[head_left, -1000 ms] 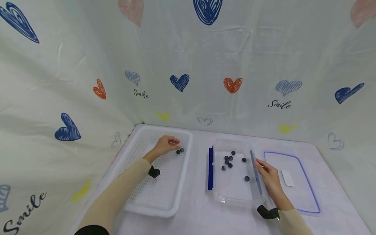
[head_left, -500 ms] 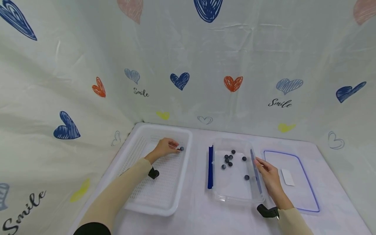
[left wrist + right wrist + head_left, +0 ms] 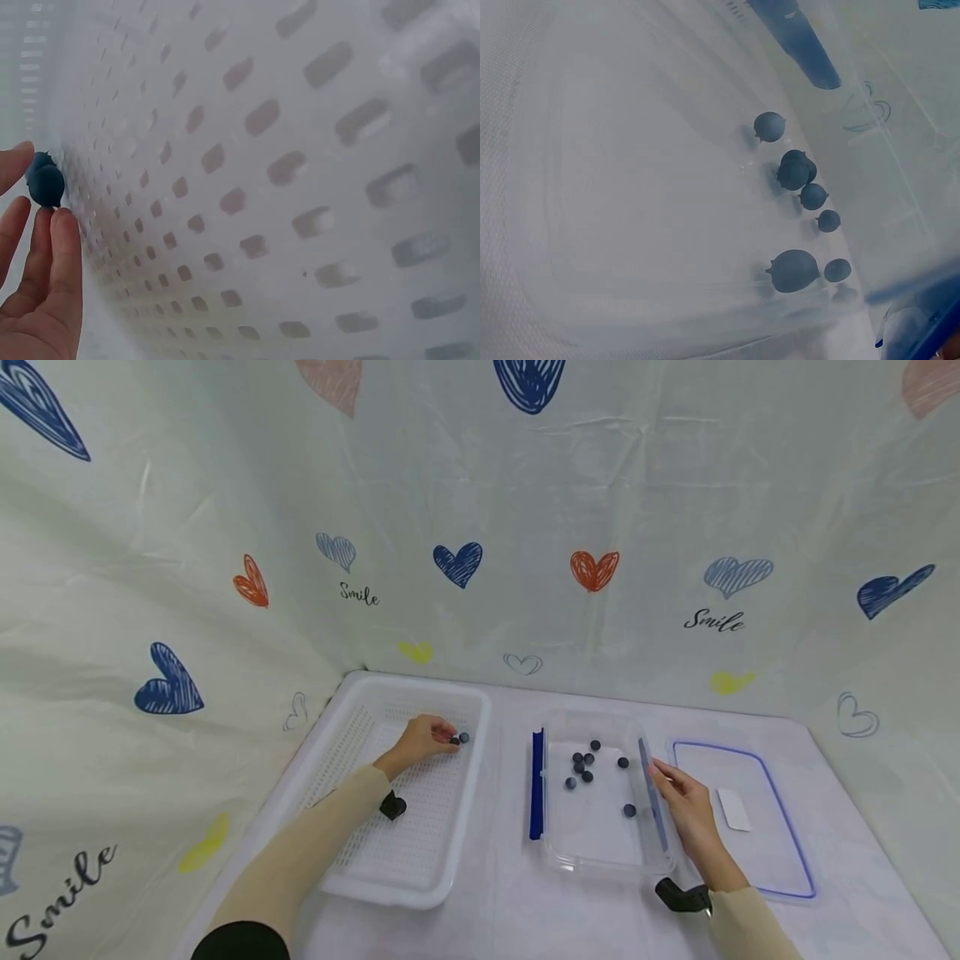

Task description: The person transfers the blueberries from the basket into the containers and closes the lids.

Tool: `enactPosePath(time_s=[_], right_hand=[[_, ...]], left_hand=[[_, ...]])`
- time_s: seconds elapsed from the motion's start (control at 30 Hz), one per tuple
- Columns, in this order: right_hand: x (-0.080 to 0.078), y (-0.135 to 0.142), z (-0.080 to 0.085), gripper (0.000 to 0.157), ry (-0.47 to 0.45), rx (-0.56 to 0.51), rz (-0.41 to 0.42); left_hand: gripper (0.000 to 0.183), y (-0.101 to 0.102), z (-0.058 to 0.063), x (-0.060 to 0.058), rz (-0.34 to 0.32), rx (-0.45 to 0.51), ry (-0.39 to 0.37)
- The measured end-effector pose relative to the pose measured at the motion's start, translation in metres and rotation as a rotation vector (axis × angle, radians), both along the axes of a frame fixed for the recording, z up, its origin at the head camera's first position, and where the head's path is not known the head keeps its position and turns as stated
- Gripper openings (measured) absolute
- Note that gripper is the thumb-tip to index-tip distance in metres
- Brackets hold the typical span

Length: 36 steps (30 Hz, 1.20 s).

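Inside the white perforated basket (image 3: 468, 827), my left hand (image 3: 423, 739) has its thumb and fingertips around a dark blueberry (image 3: 454, 741). A second blueberry (image 3: 464, 737) lies right beside it. In the left wrist view the two blueberries (image 3: 46, 184) overlap near my fingertips (image 3: 66, 217), close to the basket wall. My right hand (image 3: 686, 810) pinches the right-hand side of a clear plastic container (image 3: 600, 867), at its raised blue latch flap (image 3: 654, 802). Several blueberries (image 3: 793, 270) lie loose on that container's floor, most of them grouped toward its left and back.
A clear lid with a blue seal (image 3: 783, 810) lies flat right of the container, with a white rectangular piece (image 3: 734, 810) on it. Another blue latch flap (image 3: 537, 785) sticks out at the container's left. Heart-printed curtain (image 3: 555, 510) hangs behind and at the left.
My left hand has come down from above the two blueberries, and its fingertips now meet one of them. The right hand keeps its place on the container's side.
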State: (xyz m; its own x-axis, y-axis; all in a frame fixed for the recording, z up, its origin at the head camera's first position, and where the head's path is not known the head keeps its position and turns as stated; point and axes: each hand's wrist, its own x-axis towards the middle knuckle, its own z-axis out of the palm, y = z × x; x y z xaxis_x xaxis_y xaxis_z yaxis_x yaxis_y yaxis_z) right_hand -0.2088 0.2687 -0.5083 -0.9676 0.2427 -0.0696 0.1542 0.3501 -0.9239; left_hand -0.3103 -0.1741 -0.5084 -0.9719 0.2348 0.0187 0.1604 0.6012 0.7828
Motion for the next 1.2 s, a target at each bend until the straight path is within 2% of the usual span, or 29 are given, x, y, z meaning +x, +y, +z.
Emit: enactPosePath(time_s=[0.23,0.5,0.8,1.0,1.2], right_hand=[[0.001,-0.001,-0.002,0.059,-0.028,0.015,0.005],[0.001,-0.001,-0.001,0.059,-0.024,0.003,0.006],[0.000,-0.001,-0.001,0.058,-0.012,0.006,0.004],[0.000,0.000,0.001,0.058,-0.008,0.011,0.003],[0.000,0.000,0.001,0.058,-0.011,0.011,0.005]], left_hand=[[0.027,-0.001,-0.007,0.002,0.003,0.011,-0.001],[0.024,0.000,-0.008,0.004,0.020,0.059,-0.004],[0.023,-0.002,-0.014,0.003,0.010,0.051,-0.003],[0.020,-0.006,-0.011,0.000,-0.017,0.024,0.037],[0.020,-0.009,-0.001,-0.004,-0.005,-0.008,0.049]])
